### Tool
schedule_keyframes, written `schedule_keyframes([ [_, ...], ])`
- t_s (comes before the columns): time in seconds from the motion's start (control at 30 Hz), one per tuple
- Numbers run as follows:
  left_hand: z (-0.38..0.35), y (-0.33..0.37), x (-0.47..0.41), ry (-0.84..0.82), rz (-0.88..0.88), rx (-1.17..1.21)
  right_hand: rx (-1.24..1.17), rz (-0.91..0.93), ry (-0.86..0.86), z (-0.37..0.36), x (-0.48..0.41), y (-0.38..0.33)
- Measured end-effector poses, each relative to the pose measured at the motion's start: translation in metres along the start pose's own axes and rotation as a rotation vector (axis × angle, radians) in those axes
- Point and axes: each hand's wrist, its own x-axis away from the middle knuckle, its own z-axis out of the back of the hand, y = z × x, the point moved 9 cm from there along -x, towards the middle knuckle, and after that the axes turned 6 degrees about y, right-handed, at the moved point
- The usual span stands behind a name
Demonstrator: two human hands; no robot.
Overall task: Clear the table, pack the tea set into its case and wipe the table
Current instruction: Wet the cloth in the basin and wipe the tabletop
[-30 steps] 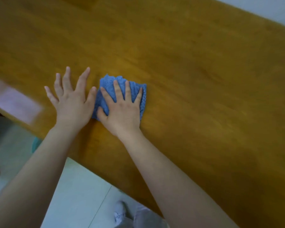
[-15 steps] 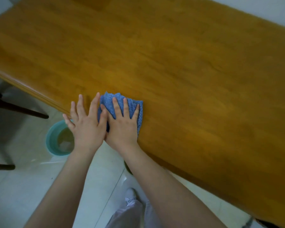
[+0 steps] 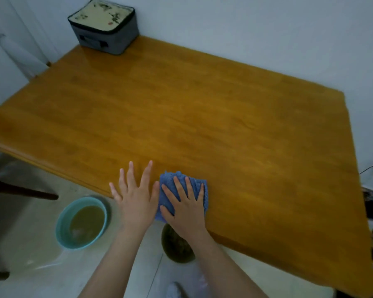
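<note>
Since half a second ago the hands have slid rightward along the near edge, away from the teal plastic basin (image 3: 82, 200) on the floor, and parted a little. The right hand (image 3: 186, 211) lies flat with its fingers spread, pressing the folded blue waffle-weave cloth (image 3: 169, 176) onto the orange-brown wooden table (image 3: 202, 115). The left hand (image 3: 136, 198) rests open on bare wood just beside it, thumb touching the cloth. Most of the tabletop lies ahead and to the right, so the right hand likely drives the next stroke; the grey zipped fabric case (image 3: 105, 29) stands closed at the far left corner.
</note>
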Motion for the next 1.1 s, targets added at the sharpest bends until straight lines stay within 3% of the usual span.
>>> schedule_keyframes([
  [0.3, -0.024, 0.034, -0.022, -0.074, 0.021, -0.004, -0.006, -0.085, -0.02, 0.01, -0.058, 0.053],
  [0.63, -0.068, 0.1, -0.094, -0.12, 0.038, -0.004, -0.074, -0.033, 0.02, 0.023, -0.141, 0.1],
  [1.1, -0.123, 0.215, -0.266, 0.022, 0.071, 0.067, -0.032, -0.053, 0.135, 0.05, -0.33, 0.222],
])
